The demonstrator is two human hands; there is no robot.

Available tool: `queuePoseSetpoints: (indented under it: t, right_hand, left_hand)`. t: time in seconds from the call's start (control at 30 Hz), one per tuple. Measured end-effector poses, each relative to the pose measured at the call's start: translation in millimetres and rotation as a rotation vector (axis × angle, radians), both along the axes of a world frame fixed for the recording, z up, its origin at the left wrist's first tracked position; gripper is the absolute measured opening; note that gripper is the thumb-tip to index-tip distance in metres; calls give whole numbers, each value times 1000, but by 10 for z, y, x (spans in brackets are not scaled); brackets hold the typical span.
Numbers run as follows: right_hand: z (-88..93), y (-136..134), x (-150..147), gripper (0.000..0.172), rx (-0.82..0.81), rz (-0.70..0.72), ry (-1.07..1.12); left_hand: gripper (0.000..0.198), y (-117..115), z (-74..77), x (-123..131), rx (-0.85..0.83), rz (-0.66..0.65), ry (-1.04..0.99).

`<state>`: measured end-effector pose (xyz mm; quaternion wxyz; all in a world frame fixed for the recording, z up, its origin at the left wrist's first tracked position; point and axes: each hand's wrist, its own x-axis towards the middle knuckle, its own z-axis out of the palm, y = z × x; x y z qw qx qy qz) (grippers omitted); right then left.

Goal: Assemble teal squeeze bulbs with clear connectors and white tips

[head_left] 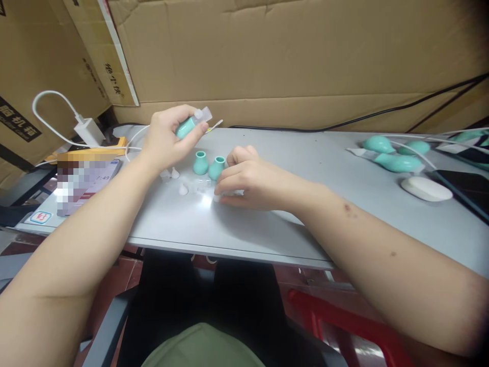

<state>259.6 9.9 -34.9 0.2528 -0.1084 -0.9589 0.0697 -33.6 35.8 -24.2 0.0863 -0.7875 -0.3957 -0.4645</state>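
My left hand (168, 133) is raised over the table, closed on a teal squeeze bulb (185, 128) fitted with a clear plastic tip (205, 115). A thin white stick (216, 125) with a yellow spot shows just past my left thumb. My right hand (246, 178) rests low over the tabletop. Its thumb and fingertips close on a small white plastic piece (217, 198), mostly hidden. Left of that hand, two open-necked teal bulbs (200, 163) stand upright. Small translucent nozzles (183, 189) and a clear tube piece (204, 183) lie in front of them.
More teal bulbs (401, 162), some in clear wrapping, lie at the right beside a white rounded case (427, 189). At the left are a phone (95, 186), an orange power strip (91, 154) and a white charger (89, 133). Cardboard (286, 56) stands along the back.
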Motion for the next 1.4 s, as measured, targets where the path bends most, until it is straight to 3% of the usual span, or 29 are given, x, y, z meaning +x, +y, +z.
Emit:
queuePoseSetpoints:
  t: [0.07,0.17,0.27,0.4,0.73,0.93,1.4]
  right_hand:
    - [70,1,23,23,-70,43,-35]
    - [179,75,92,10,-341,-13,220]
    - [202,256,161,37,-727,-43,511]
    - [101,502,195,50,-873,-8,609]
    - [41,479,138,47,-835,-51,632]
    - [45,430,91,46,-786,-109,683]
    - [11,262,57,26,-296,-210,596]
  left_hand:
    - [59,-44,9,25,-23,-43,4]
    - [54,-95,16,61,-52,-94,2]
    - [51,-121,19,78,-70,-124,22]
    - [48,-117,18,60,-65,-172,42]
    - [35,-116,43,41,20,-263,126]
    - [41,-172,85,89,-69,-243,205]
    - [29,-215,48,164,-131,-208,217]
